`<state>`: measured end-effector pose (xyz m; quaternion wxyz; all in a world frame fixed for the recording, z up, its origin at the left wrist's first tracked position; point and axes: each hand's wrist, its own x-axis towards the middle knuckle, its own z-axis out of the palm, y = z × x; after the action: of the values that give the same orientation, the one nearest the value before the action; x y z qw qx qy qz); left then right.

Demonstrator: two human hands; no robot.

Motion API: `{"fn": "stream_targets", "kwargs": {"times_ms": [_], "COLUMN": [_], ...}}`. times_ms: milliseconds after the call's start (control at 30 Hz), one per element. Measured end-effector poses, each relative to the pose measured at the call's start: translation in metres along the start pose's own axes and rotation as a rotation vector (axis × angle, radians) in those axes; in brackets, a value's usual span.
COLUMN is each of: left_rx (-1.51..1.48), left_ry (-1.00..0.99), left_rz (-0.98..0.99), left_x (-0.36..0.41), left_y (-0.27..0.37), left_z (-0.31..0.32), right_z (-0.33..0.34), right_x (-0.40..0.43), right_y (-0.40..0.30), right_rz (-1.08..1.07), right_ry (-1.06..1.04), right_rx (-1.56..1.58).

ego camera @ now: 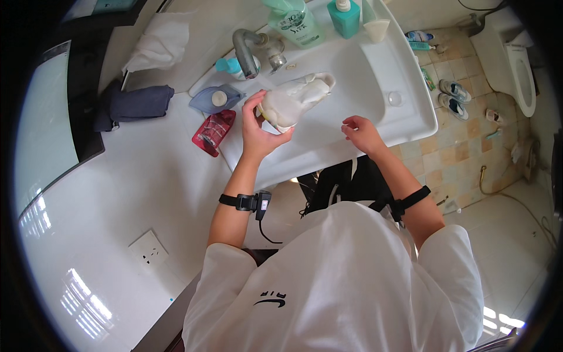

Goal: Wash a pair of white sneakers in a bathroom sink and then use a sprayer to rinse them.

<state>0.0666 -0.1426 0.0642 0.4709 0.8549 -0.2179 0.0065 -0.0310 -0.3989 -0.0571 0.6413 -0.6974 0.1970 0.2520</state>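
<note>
My left hand (260, 136) grips a white shoe (299, 100) at its toe end, thumb on the near side and fingers on the far side. The shoe is tilted over the white washbasin (316, 149), its heel pointing to the upper right. Just above the toe is the spout of a metal faucet (246, 53), and a faint stream seems to fall from it onto the shoe. Over the right front part of the basin, my right hand (360, 132) is empty, with its fingers loosely bent and apart from the shoe.
On the basin's back ledge stand a green pump bottle (297, 26) and a teal bottle (346, 20). A blue pouch (215, 100) and a red packet (214, 132) lie at the left rim. A small clear cup (395, 98) is at the right. Sneakers (455, 99) rest on the tiled floor.
</note>
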Motion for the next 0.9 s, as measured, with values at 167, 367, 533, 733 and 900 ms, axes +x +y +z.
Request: {"fn": "stream_targets", "kwargs": {"times_ms": [167, 367, 533, 733, 900], "left_rx": [-0.009, -0.054, -0.161, -0.205, -0.176], "left_ry": [0.060, 0.089, 0.141, 0.250, 0.311], "left_rz": [0.034, -0.033, -0.165, -0.393, -0.474], "left_x": [-0.001, -0.003, -0.006, -0.007, -0.002], "left_y": [-0.010, -0.019, -0.027, -0.033, -0.032], "left_z": [0.010, 0.013, 0.018, 0.028, 0.037], "right_z": [-0.009, -0.009, -0.003, 0.002, 0.003], "right_x": [-0.006, -0.010, -0.010, -0.011, -0.009], "right_y": [-0.010, -0.010, -0.007, -0.014, -0.013], "right_rz": [0.019, 0.035, 0.037, 0.019, 0.037], "right_ry": [0.014, 0.014, 0.004, -0.005, -0.008], "right_rx": [0.026, 0.035, 0.021, 0.026, 0.013]}}
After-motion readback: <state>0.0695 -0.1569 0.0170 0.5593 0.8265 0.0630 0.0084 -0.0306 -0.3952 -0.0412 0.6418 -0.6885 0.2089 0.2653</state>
